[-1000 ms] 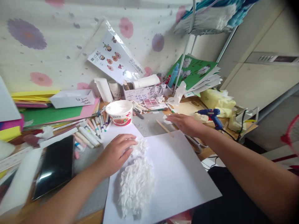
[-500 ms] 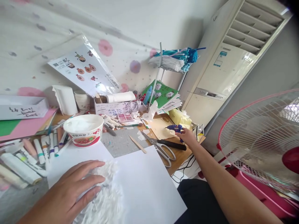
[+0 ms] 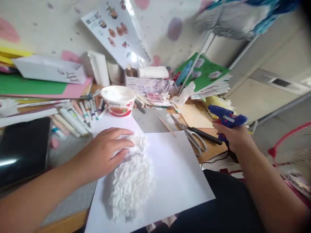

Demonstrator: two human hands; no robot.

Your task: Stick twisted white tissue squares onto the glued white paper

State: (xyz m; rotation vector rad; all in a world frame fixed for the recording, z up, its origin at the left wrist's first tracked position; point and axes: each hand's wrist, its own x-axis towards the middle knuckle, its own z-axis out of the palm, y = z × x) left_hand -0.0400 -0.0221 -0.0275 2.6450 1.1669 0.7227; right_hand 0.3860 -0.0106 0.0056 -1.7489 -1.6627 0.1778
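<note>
My right hand [image 3: 234, 134] is wrapped round the grip of a blue hot glue gun [image 3: 228, 117], raised above the right side of the table with its nozzle toward the left. My left hand [image 3: 113, 149] rests with fingers apart on the smaller, upper tuft [image 3: 139, 142] of a white ruffled paper shape. Below it lies the larger ruffled mass [image 3: 132, 186]. Both are on a large white sheet of paper [image 3: 177, 171]. A pale wooden stick [image 3: 167, 126] lies across the sheet's far edge.
Scissors [image 3: 193, 136] and a black-handled tool [image 3: 206, 135] lie right of the sheet. A paper bowl [image 3: 119, 102] stands beyond my left hand, markers [image 3: 85, 111] to its left. A black flat object [image 3: 24, 150] lies at left. A fan's red rim [image 3: 284, 142] is at right.
My right hand has moved from near the scissors to the glue gun, taken hold of it and lifted it. My left hand has stayed at the white ruffles while the view swung right and back.
</note>
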